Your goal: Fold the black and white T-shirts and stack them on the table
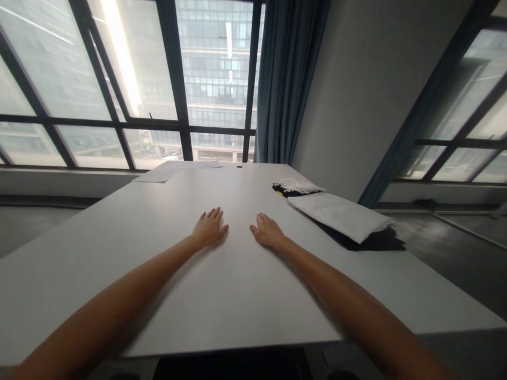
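My left hand (209,227) lies palm down on the white table (233,295), its fingers stretched out and slightly apart, holding nothing. Across a small gap of bare tabletop, my right hand (266,230) also rests on the surface with its thumb apart from the fingers and nothing in it. To the right of my right hand is a folded white cloth (340,214) lying on black fabric (376,241). Just beyond it sits a smaller pale cloth bundle (298,185), with black material and a bit of yellow beneath. Neither hand touches these cloths.
Sheets of white paper (161,172) lie at the table's far left. A small dark round spot (239,167) shows near the far edge. Behind stand large windows, a blue curtain (287,79) and a grey pillar (352,89). The table's near edge runs below my forearms.
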Tool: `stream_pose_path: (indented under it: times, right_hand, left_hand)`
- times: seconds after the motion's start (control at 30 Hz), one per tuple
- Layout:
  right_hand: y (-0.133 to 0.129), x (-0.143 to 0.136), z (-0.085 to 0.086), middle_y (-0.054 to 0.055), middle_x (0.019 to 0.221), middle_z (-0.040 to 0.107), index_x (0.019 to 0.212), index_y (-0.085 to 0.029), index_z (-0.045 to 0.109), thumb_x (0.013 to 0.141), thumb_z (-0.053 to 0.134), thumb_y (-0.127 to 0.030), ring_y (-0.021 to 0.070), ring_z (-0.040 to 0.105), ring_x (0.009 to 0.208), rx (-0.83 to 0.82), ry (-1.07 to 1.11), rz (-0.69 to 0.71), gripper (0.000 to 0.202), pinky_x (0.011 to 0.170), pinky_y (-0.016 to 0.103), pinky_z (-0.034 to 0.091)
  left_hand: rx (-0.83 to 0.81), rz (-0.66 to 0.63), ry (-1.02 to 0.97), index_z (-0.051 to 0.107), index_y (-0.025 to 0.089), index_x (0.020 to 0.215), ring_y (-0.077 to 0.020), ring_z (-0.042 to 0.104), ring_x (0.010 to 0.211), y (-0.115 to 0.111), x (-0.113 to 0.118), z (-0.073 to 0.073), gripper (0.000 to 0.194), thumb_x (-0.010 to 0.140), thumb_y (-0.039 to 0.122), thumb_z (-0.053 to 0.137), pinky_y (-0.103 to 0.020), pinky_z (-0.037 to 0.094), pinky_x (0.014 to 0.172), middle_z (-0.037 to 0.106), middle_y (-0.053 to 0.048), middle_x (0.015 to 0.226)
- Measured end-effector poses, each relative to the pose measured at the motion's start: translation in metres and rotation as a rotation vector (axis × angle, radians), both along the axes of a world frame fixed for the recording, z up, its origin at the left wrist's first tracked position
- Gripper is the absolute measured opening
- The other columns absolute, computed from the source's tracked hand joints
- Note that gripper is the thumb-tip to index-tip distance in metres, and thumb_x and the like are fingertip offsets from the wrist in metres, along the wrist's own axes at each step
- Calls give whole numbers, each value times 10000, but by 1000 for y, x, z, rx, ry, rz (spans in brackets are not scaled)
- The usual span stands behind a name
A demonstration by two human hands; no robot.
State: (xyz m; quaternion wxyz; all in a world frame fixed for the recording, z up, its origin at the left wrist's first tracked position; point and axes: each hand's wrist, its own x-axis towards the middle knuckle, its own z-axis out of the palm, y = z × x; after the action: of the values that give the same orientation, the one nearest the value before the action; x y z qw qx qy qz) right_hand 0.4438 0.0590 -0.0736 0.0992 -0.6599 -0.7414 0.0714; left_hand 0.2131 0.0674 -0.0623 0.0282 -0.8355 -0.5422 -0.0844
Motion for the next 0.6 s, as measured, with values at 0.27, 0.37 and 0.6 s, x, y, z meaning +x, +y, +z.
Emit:
stream_pose_path:
  times: [0.27, 0.37, 0.6]
  right_hand:
    - [-8, -7, -5, 147, 1592, 222, 1500, -44, 309, 972, 242, -440, 240, 167, 1474, 1, -17, -7, 663, 1185, 416, 99]
    - [-7, -7, -6, 142, 1590, 230, 1500, -49, 315, 966, 241, -448, 243, 176, 1472, 11, -20, -8, 671, 1184, 419, 108]
    - [-7, -10, -4, 178, 1573, 254, 1489, -29, 333, 961, 245, -413, 272, 206, 1464, 18, -71, 6, 659, 1170, 457, 144]
  left_hand:
    - [-100, -29, -61, 367, 100, 1463, -285, 221, 1463, 12, 26, -20, 664, 949, 513, 291, -468, 194, 1164, 280, -175, 1570]
    - [-91, -31, -72, 366, 62, 1466, -287, 210, 1466, 13, 23, -22, 690, 954, 518, 281, -462, 181, 1174, 273, -184, 1570]
    - [-114, -33, -125, 364, 91, 1477, -271, 218, 1466, 7, 22, -19, 703, 963, 560, 264, -451, 170, 1180, 279, -169, 1572]
